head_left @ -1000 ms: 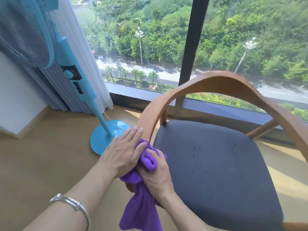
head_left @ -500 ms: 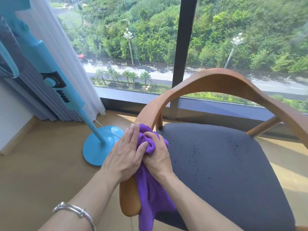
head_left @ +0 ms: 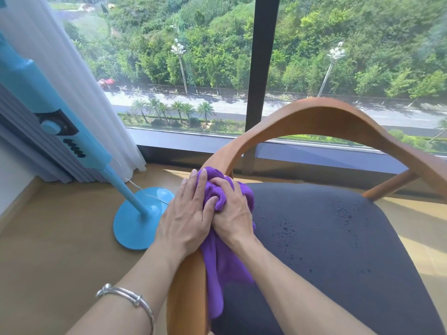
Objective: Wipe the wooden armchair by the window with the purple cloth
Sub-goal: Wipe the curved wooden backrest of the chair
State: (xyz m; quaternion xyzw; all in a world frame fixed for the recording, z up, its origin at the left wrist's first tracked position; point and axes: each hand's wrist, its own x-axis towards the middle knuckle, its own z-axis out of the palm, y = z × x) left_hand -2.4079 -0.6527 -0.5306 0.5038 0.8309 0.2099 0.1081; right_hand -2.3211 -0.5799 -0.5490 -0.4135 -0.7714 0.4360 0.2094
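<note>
My right hand (head_left: 233,211) curls into the bunched purple cloth (head_left: 219,269), and my left hand (head_left: 186,218) presses flat against its side. Its loose end hangs below my wrists. It wraps the armchair (head_left: 314,112) rail under my palms. The curved brown wood arches beyond my fingertips around a dark padded seat (head_left: 338,250).

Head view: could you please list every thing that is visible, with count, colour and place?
armchair: one, brown wood with dark seat, in front of the window
purple cloth: one, purple, draped over the armchair's armrest
fan: one, blue, standing on the floor left of the armchair
curtain: one, white, at the window's left edge
bracelet: one, silver, on the left wrist
left hand: one, flat on the purple cloth
right hand: one, gripping the purple cloth
</note>
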